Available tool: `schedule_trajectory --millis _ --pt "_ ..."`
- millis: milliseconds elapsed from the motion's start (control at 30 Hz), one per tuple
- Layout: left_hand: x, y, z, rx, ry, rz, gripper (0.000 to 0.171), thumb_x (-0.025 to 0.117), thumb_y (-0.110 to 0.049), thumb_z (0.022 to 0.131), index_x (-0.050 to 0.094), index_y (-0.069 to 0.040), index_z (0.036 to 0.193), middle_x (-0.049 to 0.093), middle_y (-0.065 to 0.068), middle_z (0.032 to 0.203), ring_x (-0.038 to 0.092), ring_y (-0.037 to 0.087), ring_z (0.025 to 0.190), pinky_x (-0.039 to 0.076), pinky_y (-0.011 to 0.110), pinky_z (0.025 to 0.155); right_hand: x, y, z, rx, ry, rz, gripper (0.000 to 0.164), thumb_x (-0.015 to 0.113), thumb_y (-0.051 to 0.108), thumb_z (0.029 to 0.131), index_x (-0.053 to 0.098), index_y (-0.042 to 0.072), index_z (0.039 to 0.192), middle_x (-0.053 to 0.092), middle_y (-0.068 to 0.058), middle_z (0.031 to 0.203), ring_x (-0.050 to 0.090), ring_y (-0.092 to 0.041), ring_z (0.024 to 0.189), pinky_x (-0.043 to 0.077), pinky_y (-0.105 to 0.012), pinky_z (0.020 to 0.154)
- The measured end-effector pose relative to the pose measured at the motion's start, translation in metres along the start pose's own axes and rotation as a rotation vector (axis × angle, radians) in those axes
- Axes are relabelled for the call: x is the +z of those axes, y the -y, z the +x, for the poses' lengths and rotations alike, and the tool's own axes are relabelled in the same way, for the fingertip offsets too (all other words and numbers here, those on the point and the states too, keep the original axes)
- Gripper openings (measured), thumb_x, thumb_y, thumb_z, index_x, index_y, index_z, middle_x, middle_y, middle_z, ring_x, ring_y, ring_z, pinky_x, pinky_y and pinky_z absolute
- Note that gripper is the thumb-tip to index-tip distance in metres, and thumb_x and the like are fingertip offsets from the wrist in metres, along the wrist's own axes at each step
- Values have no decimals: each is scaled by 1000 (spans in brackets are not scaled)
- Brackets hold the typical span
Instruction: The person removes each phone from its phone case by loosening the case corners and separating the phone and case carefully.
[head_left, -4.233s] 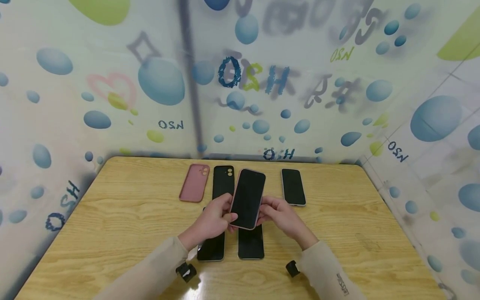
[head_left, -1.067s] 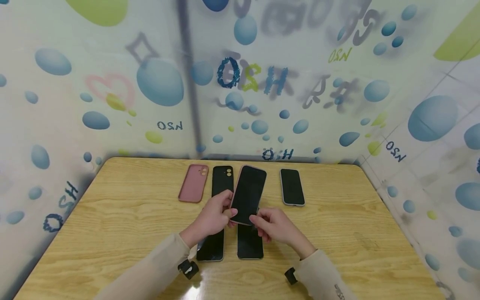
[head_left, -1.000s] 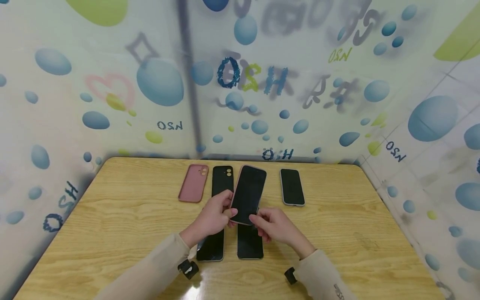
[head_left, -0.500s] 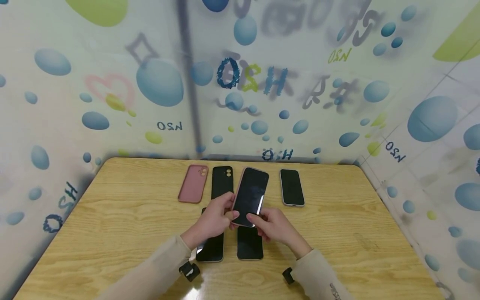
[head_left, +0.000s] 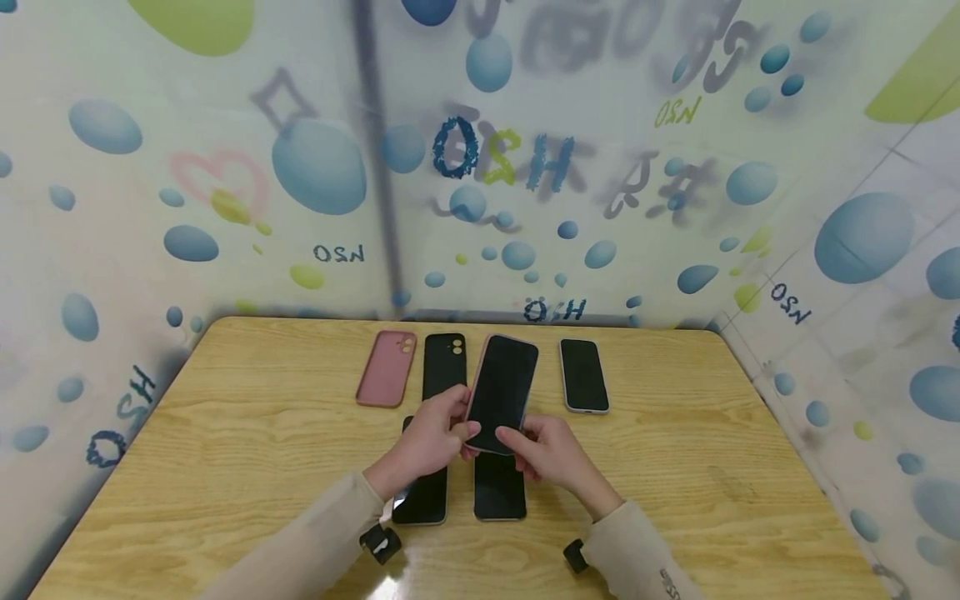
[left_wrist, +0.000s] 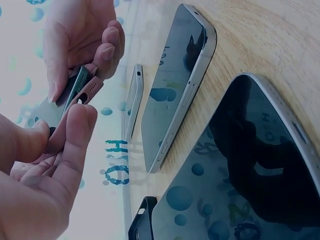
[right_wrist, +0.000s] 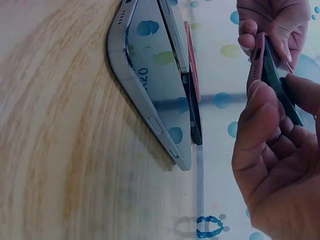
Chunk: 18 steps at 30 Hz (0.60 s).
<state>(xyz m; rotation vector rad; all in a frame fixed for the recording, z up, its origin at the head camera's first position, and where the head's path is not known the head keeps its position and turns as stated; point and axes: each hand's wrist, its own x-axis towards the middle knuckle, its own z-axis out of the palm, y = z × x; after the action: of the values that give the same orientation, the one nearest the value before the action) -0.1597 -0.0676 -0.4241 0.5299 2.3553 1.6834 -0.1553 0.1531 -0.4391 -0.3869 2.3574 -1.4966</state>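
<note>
Indoors: small walled-in nook, booth-like; whether in home, shop or office, cannot tell. Pale walls (head_left: 225,100) at back and both sides, printed with blue and green drops (head_left: 318,167) and backward H2O lettering (head_left: 551,162). Crease lines (head_left: 891,150) on right wall, like hung sheet. Wood-grain table (head_left: 690,467) close up to back wall, phones (head_left: 583,375) and cases (head_left: 386,369) laid out on it. Bright glare (head_left: 386,588) near table's front.

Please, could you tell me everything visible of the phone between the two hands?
The phone has a dark, glassy screen facing up and a slim bluish-green edge with small holes. It is tilted above the table. A pink case backs it, apparently not fully seated at the lower end. The left hand grips its left side; the right hand pinches near its lower right corner.
</note>
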Motion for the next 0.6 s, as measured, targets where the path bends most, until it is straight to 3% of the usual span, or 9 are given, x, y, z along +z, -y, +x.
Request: schedule_trajectory --millis 267,467,600 --pt "-3 3 3 -39 19 -46 18 62 4 100 58 4 118 73 13 87 72 26 66 64 44 64 -4 -1 -3 -2 18 80 29 64 24 104 71 -4 104 69 -9 72 61 -16 57 57 -27 53" --pt "-4 4 4 -56 21 -61 12 60 6 101 55 5 112 71 14 85 75 31 70 64 47 66 -8 -2 -6 -14 81 143 27 57 15 107 64 -11 107 73 -18 84 69 -19 65 64 -41 65" --pt "-5 5 5 -61 18 -71 10 60 6 101 54 6 109 71 15 84 75 31 70 64 45 66 -12 -3 -8 -10 81 172 29 53 15 109 62 -12 111 73 -25 92 73 -24 72 65 -46 72"
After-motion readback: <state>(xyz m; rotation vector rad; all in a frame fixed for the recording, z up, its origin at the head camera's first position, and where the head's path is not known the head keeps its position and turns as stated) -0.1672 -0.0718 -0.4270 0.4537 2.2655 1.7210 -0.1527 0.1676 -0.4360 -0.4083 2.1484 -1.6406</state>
